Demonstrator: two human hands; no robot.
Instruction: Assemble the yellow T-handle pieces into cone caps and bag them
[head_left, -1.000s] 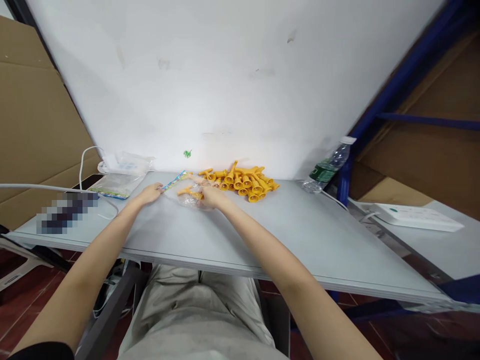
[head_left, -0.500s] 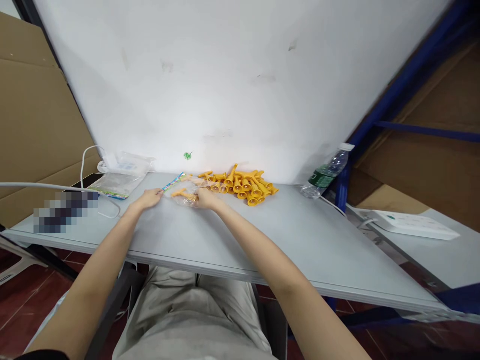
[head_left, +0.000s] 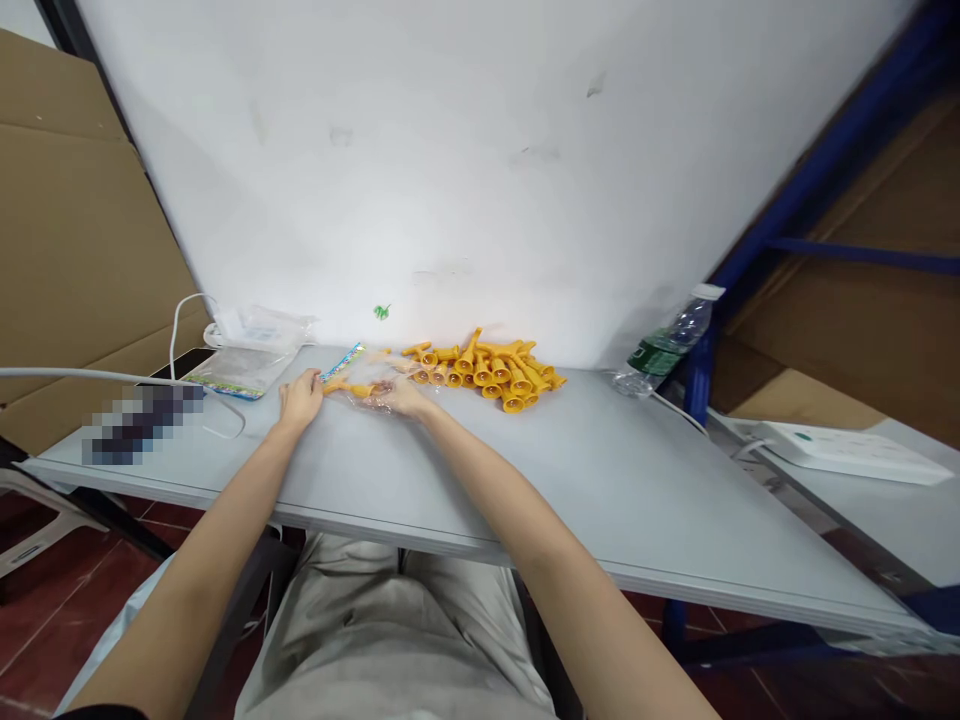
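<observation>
The left hand [head_left: 301, 398] pinches one end of a clear bag [head_left: 345, 361] and the right hand [head_left: 405, 397] curls its fingers on the other, a flared yellow piece [head_left: 361, 390] between them seemingly inside, a yellow heap [head_left: 499, 372] just beyond the right hand, another bag [head_left: 244, 370] leftward, a bottle [head_left: 664, 352] well apart rightward.

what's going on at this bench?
A person is handling a clear plastic bag with a colorful header strip. Their left hand grips it by the strip; their right hand is at its other side, its exact grip unclear. A yellow horn-shaped piece lies between the hands, apparently inside the bag. A pile of similar yellow pieces sits beyond the right hand, against the white panel.
</observation>
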